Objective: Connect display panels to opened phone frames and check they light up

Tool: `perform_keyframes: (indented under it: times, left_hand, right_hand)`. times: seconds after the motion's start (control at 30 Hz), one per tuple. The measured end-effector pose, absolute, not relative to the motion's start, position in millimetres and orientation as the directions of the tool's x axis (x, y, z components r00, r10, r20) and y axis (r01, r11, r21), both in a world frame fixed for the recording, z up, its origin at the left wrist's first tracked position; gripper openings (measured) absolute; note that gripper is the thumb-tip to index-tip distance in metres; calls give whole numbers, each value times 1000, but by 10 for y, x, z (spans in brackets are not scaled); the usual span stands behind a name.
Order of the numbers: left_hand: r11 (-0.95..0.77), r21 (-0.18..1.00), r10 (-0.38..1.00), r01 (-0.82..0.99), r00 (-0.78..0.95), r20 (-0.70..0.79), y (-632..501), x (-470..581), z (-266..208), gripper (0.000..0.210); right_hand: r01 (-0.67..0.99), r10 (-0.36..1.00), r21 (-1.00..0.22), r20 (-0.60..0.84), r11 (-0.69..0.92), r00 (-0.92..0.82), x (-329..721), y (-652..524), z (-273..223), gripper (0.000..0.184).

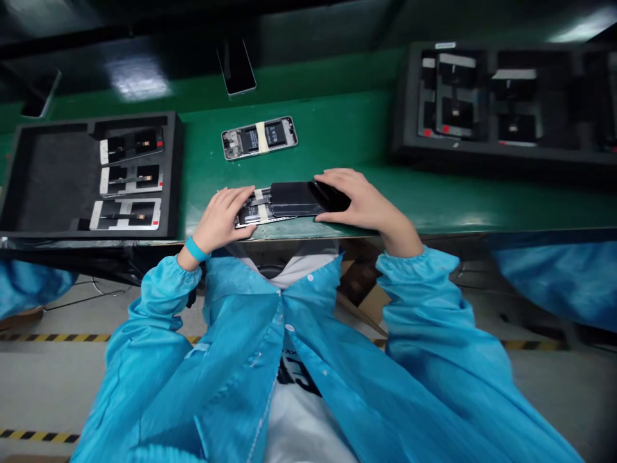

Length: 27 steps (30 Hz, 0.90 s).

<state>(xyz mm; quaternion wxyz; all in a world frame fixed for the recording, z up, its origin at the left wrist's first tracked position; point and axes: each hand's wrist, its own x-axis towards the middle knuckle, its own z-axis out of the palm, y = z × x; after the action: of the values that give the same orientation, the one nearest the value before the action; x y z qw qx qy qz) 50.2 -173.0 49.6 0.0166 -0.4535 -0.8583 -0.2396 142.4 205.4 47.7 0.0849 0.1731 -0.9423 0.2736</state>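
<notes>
Near the front edge of the green bench, my left hand grips the left end of an opened phone body, thumb on the near side and fingers on the far side. A strip of pale tape crosses this body. My right hand holds a dark phone screen by its right end, between thumb and fingers. The screen's left end overlaps the phone body. Whether the two parts are joined by a cable is hard to make out. Farther back lies a second opened phone body, its battery taped across.
On the left sits a black foam tray with several screens inside. Another dark tray with screens stands at the right. A dark phone lies at the back, and another phone at the back left. Blue sleeves show at both sides.
</notes>
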Motion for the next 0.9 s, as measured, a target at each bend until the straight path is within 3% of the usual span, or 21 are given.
perform_keyframes:
  times: [0.23, 0.37, 0.47, 0.6, 0.73, 0.9]
  left_hand:
    - [471, 363, 779, 804, -572, 258, -1726, 524, 549, 73]
    - [486, 364, 783, 795, -581, 224, -1734, 526, 579, 73]
    - [495, 369, 781, 786, -589, 209, -1740, 525, 579, 74]
    - [501, 375, 771, 780, -599, 214, -1749, 523, 565, 73]
    - [495, 376, 769, 783, -597, 229, -1761, 519, 554, 72]
    - [490, 368, 769, 790, -590, 245, -1772, 518, 549, 71]
  right_hand:
    - [-380, -295, -513, 242, 770, -924, 1482, 2040, 540, 103]
    - [-382, -287, -473, 262, 794, -921, 1616, 2089, 564, 82]
    - [-307, -200, -439, 274, 844, -941, 1770, 2214, 546, 74]
    - [-165, -36, -425, 295, 890, -955, 1939, 2374, 497, 94]
    - [-131, -24, -406, 258, 905, -966, 1968, 2404, 453, 109]
    - [-133, -30, -402, 251, 906, -967, 1947, 2378, 443, 110]
